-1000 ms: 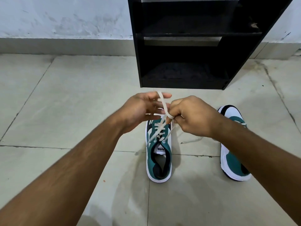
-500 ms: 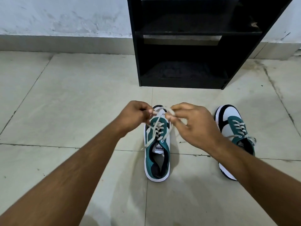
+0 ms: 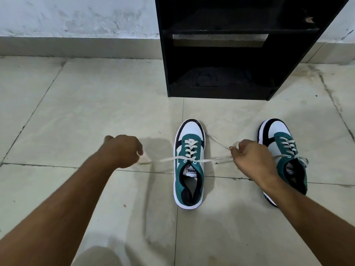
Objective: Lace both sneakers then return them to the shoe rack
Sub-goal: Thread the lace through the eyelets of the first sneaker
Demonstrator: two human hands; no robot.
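Left hand: the left hand [image 3: 123, 150] is curled into a fist to the left of the near sneaker, fingers closed around one end of the white lace [image 3: 167, 159]; that end is blurred where it leaves the fist.
Right hand: the right hand [image 3: 251, 160] sits between the two sneakers, fingers pinched shut on the other end of the same lace, with a short tail sticking up above the knuckles.
Lace: it runs out sideways from the top eyelets of the near sneaker, stretched toward each hand; a further strand trails from the right hand back over the floor beside the toe.
Near sneaker: the teal, white and navy Puma sneaker [image 3: 189, 166] stands upright on the floor between the hands, toe toward the rack, lace crossed through its eyelets up to the tongue.
Second sneaker: the matching sneaker [image 3: 282, 148] stands on the floor to the right, toe also toward the rack, already laced; its heel is partly hidden behind the right forearm.
Shoe rack: the black shoe rack [image 3: 230, 54] stands against the wall beyond both sneakers, well apart from them; its lower shelf is dark and whatever lies there cannot be made out.
Floor: pale tiled floor [image 3: 86, 112] with dark grout lines.
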